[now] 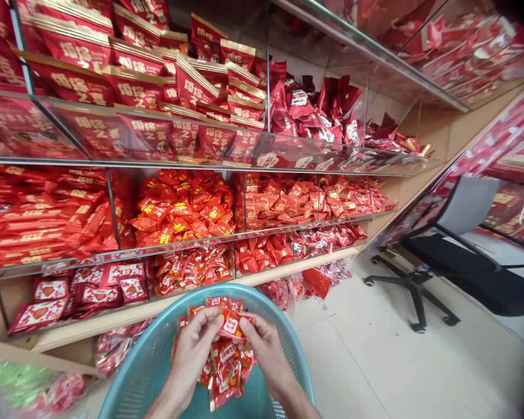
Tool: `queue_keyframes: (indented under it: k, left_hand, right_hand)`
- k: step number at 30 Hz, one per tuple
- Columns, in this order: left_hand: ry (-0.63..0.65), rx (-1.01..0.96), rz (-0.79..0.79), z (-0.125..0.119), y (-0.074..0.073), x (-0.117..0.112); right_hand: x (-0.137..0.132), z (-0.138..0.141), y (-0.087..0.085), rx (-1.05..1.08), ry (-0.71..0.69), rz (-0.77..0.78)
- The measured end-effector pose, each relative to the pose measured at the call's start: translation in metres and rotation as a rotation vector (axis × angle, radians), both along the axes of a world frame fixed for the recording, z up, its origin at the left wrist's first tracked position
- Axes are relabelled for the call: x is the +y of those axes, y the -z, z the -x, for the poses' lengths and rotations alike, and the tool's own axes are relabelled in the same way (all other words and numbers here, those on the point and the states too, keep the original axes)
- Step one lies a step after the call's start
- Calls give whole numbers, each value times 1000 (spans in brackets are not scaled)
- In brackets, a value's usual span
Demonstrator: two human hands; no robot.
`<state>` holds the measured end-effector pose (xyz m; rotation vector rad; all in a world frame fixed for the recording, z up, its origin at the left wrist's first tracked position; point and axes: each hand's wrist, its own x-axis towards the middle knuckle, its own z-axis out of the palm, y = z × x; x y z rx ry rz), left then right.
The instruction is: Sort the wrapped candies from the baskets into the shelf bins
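Observation:
Between my two hands is a small red candy packet (231, 326) with white and gold lettering. My left hand (196, 337) pinches its left end, and the thumb and fingers of my right hand (264, 343) grip its right end. Both hands are over a teal plastic basket (303, 355). Beneath them, several more red packets (227, 384) with gold edges lie in a heap inside the basket, partly covered by my hands.
Glass-fronted shelves (192, 235) stand before me, their compartments filled with red and gold wrapped packets. Plastic bags of packets (283, 294) lie on the floor under the bottom shelf. To the right, an office chair (445, 256) stands on the tiled floor (353, 349).

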<state>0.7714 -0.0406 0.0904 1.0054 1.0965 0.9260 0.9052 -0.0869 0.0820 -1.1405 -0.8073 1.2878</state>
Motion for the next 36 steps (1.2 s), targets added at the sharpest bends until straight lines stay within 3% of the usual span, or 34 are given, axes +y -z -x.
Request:
queue_keyframes:
  k: [6,9,13,22,30,36]
  left_hand:
    - [124,116,-83,0,8,-1]
    - [98,69,-61,-5,12,-5]
    - [19,-67,99,-11,13,-10]
    - [-60,-303,388,-18,22,-24]
    - [46,-139,428,-10,52,-43]
    - [106,-22,500,-1,52,-59]
  right_hand:
    - [-4,-1,19,-64,-17,-12]
    - [-1,-3,34,-108,2,-9]
    - [1,-8,46,-83,-45,16]
    - [-8,-13,39,-79,-79,19]
    - [-24,-23,35,-125,-98,85]
    - [-35,-22,34,-141,-159,194]
